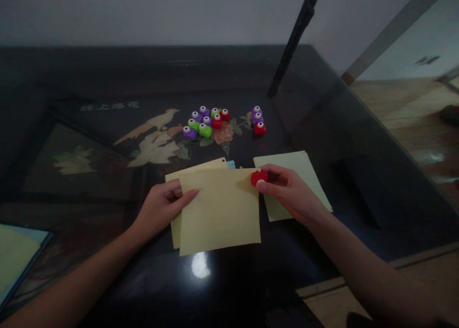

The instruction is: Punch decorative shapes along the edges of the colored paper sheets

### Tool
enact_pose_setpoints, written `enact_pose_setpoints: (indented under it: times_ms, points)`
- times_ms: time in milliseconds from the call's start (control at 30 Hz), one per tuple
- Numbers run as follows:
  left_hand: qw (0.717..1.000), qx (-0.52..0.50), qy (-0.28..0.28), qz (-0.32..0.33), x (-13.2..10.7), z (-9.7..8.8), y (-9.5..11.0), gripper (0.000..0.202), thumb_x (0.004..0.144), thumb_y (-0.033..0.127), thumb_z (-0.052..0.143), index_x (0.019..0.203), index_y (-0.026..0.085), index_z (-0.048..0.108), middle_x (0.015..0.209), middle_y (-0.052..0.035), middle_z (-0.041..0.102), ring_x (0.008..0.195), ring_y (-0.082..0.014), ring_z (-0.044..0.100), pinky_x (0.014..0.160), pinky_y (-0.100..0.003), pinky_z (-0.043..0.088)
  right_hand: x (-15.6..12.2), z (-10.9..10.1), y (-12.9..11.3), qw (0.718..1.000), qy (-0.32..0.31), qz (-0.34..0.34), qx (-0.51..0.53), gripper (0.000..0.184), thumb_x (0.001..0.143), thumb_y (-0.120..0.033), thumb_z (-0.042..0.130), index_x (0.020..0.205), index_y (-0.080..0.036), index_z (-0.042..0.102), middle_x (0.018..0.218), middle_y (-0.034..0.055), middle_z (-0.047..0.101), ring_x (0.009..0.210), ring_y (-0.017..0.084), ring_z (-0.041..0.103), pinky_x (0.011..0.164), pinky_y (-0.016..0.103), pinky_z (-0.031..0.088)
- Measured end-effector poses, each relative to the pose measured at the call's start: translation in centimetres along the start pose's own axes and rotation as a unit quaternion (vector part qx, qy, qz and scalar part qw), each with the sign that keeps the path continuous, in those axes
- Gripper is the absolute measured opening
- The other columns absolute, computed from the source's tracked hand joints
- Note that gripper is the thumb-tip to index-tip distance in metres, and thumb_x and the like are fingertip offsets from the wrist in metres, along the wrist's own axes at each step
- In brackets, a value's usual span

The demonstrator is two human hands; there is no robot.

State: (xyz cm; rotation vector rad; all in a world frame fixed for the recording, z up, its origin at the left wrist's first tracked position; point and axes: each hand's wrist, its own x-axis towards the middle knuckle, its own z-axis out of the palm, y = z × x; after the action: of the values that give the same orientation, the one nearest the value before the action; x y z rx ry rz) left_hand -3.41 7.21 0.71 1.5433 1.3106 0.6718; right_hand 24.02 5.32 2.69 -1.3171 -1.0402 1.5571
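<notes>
A pale yellow sheet of paper (220,213) is pinched at its left edge by my left hand (167,202), thumb on top. My right hand (292,187) grips a small red craft punch (258,177) at the sheet's upper right corner, with the thumb on its white button. Beneath the held sheet lie more yellow sheets (195,169), one with a small punched hole near its corner, and a bit of blue paper (231,165). Partly under my right hand rests a stack of pale green paper (281,160).
Several purple, green and red punches (205,129) cluster behind the papers. To their right stand two purple punches and one red punch (260,128). A dark upright stick (292,46) rises at the back right of the glossy black table (143,285). More paper (17,256) lies far left.
</notes>
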Motion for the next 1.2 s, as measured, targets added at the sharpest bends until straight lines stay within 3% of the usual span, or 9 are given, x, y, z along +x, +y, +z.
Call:
enact_pose_setpoints:
  times_ms: [533,800,1200]
  points:
    - [0.999,-0.025,-0.014,-0.026,-0.04,0.13,0.1,0.025,0.075,0.041,0.066,0.071,0.016,0.066,0.053,0.0007,0.064,0.047,-0.0146,0.06,0.042,-0.022,0.048,0.06,0.26,-0.08,1.0,0.007,0.0,0.005,0.021,0.064,-0.027,0.079,0.081,-0.021,0.067,0.078,-0.0018,0.066,0.073,0.013,0.058,0.077,0.03,0.046]
    - [1.0,-0.017,-0.006,-0.008,0.08,0.15,0.44,0.026,0.074,0.038,0.067,0.061,0.017,0.06,0.048,0.0026,0.06,0.044,-0.0127,0.056,0.04,-0.02,0.044,0.07,0.31,0.03,1.0,0.011,-0.005,-0.005,0.021,0.065,-0.028,0.078,0.081,-0.021,0.067,0.08,-0.0004,0.067,0.075,0.014,0.059,0.077,0.031,0.046]
    - [1.0,-0.012,-0.015,-0.019,-0.01,0.16,0.14,0.023,0.076,0.038,0.064,0.068,0.016,0.064,0.052,0.0011,0.063,0.046,-0.0138,0.058,0.042,-0.022,0.046,0.17,0.41,0.07,1.0,0.023,-0.004,0.001,0.02,0.064,-0.026,0.078,0.08,-0.021,0.067,0.077,-0.0015,0.066,0.073,0.014,0.058,0.077,0.031,0.045]
